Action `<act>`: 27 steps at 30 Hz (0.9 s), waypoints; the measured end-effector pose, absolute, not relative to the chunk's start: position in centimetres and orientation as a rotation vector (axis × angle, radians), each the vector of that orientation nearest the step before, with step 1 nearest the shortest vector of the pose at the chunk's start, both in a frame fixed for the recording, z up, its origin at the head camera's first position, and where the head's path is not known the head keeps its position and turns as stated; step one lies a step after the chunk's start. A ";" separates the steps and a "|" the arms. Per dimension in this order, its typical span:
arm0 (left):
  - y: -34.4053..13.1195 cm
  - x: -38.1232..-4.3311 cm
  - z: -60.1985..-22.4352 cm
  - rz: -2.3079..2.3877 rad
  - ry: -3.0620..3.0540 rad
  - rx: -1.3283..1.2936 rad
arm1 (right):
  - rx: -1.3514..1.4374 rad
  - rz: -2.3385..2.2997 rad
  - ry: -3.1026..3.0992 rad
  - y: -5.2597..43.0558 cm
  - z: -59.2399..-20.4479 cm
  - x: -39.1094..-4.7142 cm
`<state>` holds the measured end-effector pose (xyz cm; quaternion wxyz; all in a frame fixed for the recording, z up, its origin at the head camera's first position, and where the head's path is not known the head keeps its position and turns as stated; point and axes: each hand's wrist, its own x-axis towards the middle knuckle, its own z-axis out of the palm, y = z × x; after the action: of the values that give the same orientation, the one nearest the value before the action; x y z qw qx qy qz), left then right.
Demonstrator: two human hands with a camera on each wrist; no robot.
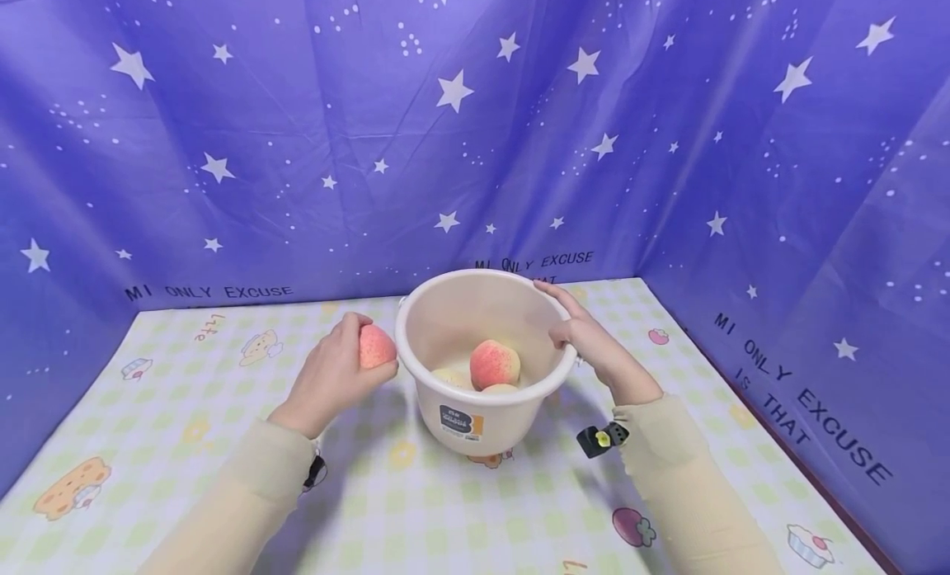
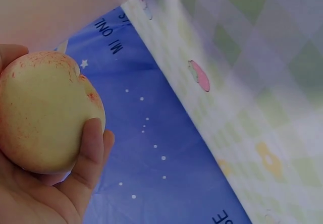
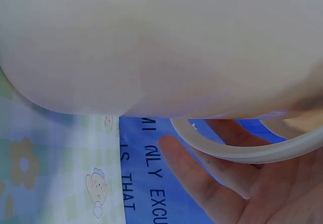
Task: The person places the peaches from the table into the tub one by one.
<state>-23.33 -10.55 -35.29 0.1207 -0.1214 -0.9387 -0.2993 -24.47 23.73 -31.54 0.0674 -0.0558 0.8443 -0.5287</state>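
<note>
In the head view, my left hand point(image 1: 330, 375) holds a peach point(image 1: 377, 346) just left of the bucket's rim. The left wrist view shows fingers and thumb curled around this peach point(image 2: 43, 115), pale yellow with red blush on that side. A cream plastic bucket point(image 1: 475, 426) with a dark and orange label stands upright on the table. Inside lies a red-and-yellow peach point(image 1: 495, 365), with paler fruit partly visible beneath it. My right hand point(image 1: 599, 344) grips the bucket's right rim, thumb over the edge. From the right wrist, the bucket wall point(image 3: 151, 47) fills the upper view.
A checked tablecloth point(image 1: 185, 377) with cartoon prints covers the table. Blue star-patterned curtains point(image 1: 334, 146) hang behind it and along both sides. A small black device point(image 1: 603, 439) is worn at the right wrist.
</note>
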 end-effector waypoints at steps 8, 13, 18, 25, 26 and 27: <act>-10.3 -23.4 -34.6 -0.836 -2.656 -0.410 | -0.156 -1.603 2.541 23.8 -31.6 -24.4; -10.6 -23.3 -34.4 -0.844 -2.600 -0.408 | -0.158 -1.606 2.538 23.8 -31.6 -24.5; -10.8 -23.3 -34.0 -0.862 -2.520 -0.397 | -0.174 -1.599 2.544 23.9 -31.6 -24.5; -10.7 -23.2 -33.4 -0.862 -2.462 -0.359 | -0.182 -1.601 2.544 23.9 -31.7 -24.6; -10.7 -23.2 -33.3 -0.860 -2.457 -0.359 | -0.181 -1.601 2.544 23.9 -31.7 -24.6; -10.6 -23.2 -33.2 -0.857 -2.453 -0.357 | -0.180 -1.601 2.544 23.8 -31.7 -24.6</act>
<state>-23.24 -10.64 -33.21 0.2563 -0.1317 -0.9040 -0.3157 -24.57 23.84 -31.71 0.0649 -0.0597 0.8431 -0.5305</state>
